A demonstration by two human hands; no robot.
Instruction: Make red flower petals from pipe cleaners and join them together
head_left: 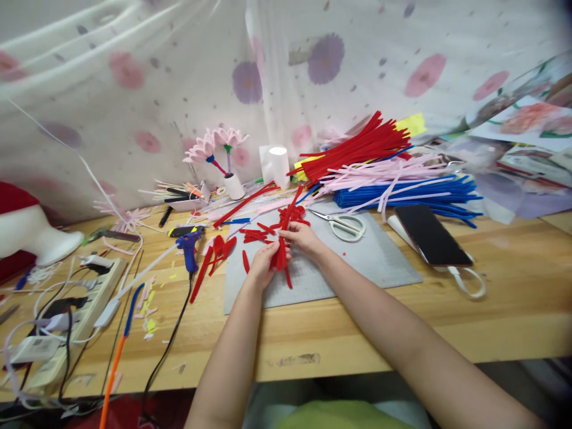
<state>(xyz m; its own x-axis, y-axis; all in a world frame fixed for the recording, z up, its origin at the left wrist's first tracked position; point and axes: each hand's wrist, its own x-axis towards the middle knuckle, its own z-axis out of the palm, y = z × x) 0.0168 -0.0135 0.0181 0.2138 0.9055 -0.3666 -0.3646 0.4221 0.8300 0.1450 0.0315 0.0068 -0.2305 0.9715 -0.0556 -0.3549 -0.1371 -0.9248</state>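
My left hand [264, 265] is closed around a small bunch of red pipe cleaners [281, 255] above the grey cutting mat [379, 262]. With closed fingers, my right hand [304, 236] grips the same bunch near its upper part. Long red ends stick up past my fingers, and one hangs below them. Short red pieces [254, 236] lie on the mat just beyond my hands. Red petal-shaped loops [218, 246] rest to the left, beside the mat. A pair of scissors [346, 226] with pale handles lies on the mat, right of my right hand.
Red [357, 149], pink [370, 176] and blue pipe cleaner bundles [411, 193] are heaped at the back right. A phone [431, 235] lies right of the mat. Left are a blue glue gun [190, 247], its cord and a power strip [80, 328]. Pink flowers [217, 146] stand behind.
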